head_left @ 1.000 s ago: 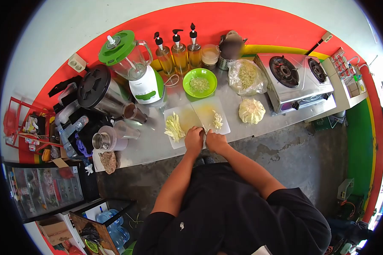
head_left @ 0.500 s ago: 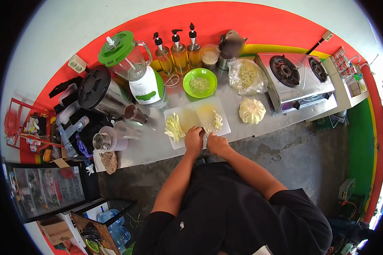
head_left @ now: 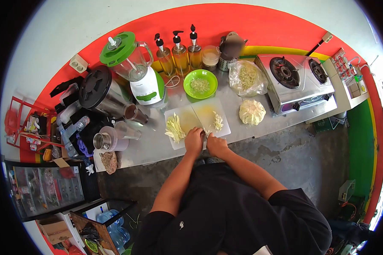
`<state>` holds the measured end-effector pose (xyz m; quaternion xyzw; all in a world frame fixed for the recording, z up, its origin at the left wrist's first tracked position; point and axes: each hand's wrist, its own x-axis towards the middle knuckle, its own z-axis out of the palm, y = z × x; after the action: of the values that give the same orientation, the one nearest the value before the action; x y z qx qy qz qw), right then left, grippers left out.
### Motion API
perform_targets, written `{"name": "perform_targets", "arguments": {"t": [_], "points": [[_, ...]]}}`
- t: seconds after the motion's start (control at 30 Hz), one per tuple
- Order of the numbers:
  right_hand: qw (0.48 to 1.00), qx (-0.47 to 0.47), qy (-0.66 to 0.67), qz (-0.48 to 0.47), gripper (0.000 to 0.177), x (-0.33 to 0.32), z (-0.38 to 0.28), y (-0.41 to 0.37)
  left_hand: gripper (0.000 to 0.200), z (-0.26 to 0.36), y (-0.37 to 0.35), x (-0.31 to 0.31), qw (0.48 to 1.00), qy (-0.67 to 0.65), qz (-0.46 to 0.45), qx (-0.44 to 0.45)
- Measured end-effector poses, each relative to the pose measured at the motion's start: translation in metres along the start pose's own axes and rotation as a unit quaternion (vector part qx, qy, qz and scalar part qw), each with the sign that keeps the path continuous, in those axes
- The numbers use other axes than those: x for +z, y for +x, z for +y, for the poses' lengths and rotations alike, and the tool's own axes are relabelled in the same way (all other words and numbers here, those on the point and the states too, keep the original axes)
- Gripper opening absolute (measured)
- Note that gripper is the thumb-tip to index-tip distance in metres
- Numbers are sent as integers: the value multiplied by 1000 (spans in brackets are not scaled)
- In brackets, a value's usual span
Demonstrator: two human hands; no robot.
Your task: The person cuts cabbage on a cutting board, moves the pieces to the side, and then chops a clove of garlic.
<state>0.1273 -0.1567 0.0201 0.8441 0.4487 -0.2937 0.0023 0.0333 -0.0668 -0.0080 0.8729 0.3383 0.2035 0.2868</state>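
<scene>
A white cutting board [head_left: 220, 103] lies at the counter's front edge. My right hand [head_left: 217, 145] is closed around the handle of a knife [head_left: 198, 117], whose thin blade points away across the board. Close against the blade, my left hand [head_left: 194, 139] has its fingers curled and pressed together; what they hold is hidden, though pale bits show between the hands. Left of the blade rests a pile of pale yellow-green vegetable strips [head_left: 173, 127]. To its right sits a smaller heap of finely chopped pale pieces [head_left: 218, 121].
Behind the board stands a green bowl [head_left: 201, 96] of chopped pieces. A plastic bag [head_left: 247, 77] of shreds and a round pale bundle [head_left: 252, 112] lie rightward, before a gas stove [head_left: 295, 80]. A blender [head_left: 145, 89], pump bottles [head_left: 180, 59] and a dark lidded jug [head_left: 100, 91] line the back and left.
Both hands stay at the board's near edge, with only a very slight shift at the knife. The piles look the same, and the whole view has dipped slightly.
</scene>
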Motion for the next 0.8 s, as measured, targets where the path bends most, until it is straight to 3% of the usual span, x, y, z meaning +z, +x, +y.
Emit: {"name": "perform_targets", "arguments": {"t": [0.7, 0.8], "points": [[998, -24, -12, -59, 32, -8, 0, -9, 11, 1, -15, -2, 999, 13, 25, 21], [999, -8, -12, -33, 34, -1, 0, -6, 12, 2, -15, -3, 999, 8, 29, 22]]}}
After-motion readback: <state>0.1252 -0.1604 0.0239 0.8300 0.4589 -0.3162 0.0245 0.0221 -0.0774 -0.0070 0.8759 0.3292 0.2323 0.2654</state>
